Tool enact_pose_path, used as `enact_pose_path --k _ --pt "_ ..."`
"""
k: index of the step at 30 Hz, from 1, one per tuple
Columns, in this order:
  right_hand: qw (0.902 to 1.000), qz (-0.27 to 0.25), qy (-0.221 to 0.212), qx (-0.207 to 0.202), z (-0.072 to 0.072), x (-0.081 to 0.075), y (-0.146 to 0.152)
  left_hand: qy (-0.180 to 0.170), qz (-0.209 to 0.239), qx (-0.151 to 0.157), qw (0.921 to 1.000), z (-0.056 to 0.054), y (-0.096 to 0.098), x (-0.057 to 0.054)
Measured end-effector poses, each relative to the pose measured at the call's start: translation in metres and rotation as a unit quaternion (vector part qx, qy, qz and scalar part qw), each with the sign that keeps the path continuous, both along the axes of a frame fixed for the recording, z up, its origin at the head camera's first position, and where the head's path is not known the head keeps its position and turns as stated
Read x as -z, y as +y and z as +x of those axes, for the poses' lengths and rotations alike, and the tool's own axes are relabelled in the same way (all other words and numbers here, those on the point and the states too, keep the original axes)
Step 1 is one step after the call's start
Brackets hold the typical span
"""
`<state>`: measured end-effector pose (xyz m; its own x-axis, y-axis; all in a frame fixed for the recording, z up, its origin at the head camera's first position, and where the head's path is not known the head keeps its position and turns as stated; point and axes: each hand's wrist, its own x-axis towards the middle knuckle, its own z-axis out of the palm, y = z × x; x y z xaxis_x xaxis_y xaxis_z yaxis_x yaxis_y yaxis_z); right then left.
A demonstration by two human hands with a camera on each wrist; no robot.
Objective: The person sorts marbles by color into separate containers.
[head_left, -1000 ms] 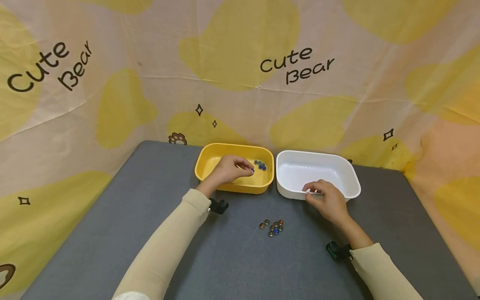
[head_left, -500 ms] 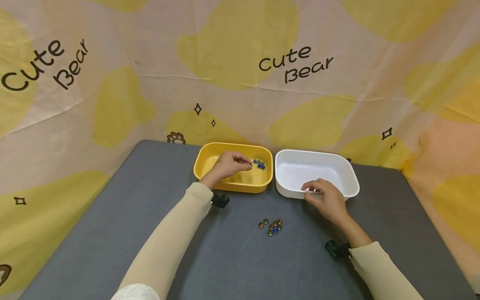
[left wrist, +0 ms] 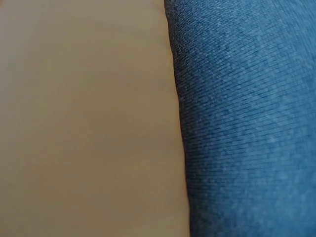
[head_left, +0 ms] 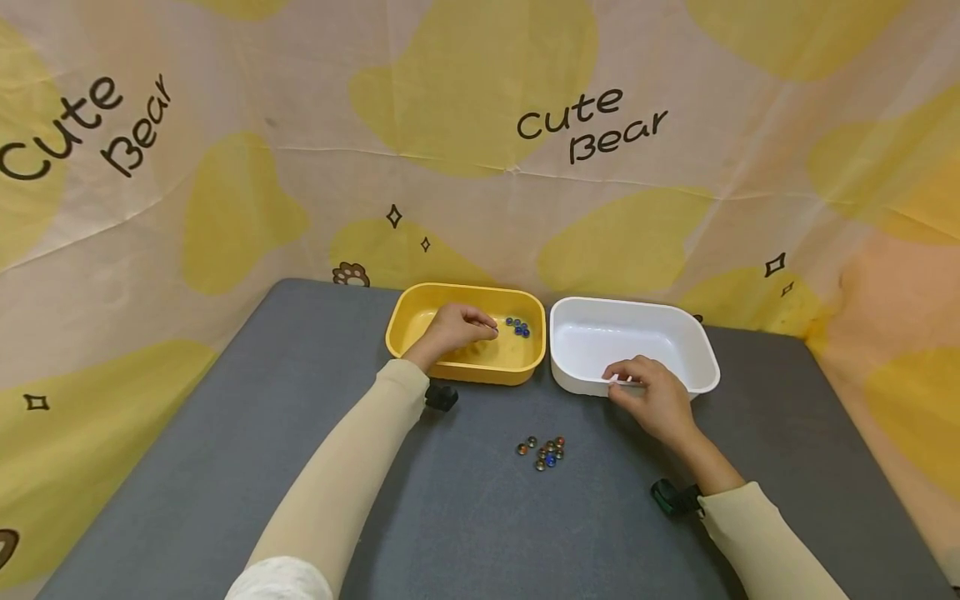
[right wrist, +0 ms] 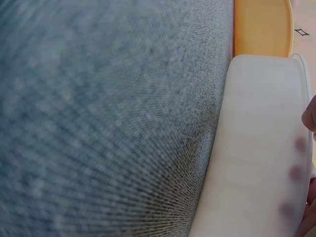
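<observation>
My left hand [head_left: 455,327] is inside the yellow bin [head_left: 480,375], its fingertips together and pinching what looks like a blue marble, mostly hidden by them. Just right of those fingers, several blue marbles [head_left: 518,327] lie on the bin's floor. My right hand [head_left: 654,400] grips the near rim of the white bin [head_left: 573,385]. In the right wrist view its fingers show as dark spots through the white wall [right wrist: 261,133], while the thumb [right wrist: 309,116] is at the rim. Only blurred skin and grey cloth [left wrist: 247,118] appear in the left wrist view.
On the grey table [head_left: 480,533], in front of the bins, lies a loose cluster of several marbles [head_left: 550,454], mostly brownish with one blue. The two bins stand side by side near a patterned curtain [head_left: 465,100] at the back.
My left hand has drawn slightly left and up within the yellow bin, away from the blue marbles there. The right hand keeps its grip on the white bin. The head view has shifted slightly.
</observation>
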<state>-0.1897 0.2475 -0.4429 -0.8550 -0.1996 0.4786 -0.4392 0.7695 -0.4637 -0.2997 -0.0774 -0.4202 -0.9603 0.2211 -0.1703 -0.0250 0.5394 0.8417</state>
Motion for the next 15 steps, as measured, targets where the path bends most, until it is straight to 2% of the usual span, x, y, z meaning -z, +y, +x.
enact_pose_path --k 8,15 --pt "1.0 0.002 -0.001 0.004 0.0007 0.0001 -0.0009 -0.019 0.002 -0.009 0.9998 -0.005 0.0018 0.0077" --pt "1.0 0.002 -0.004 0.008 0.0011 -0.0006 -0.0015 -0.042 -0.006 -0.025 0.9988 -0.0072 0.0015 0.0076"
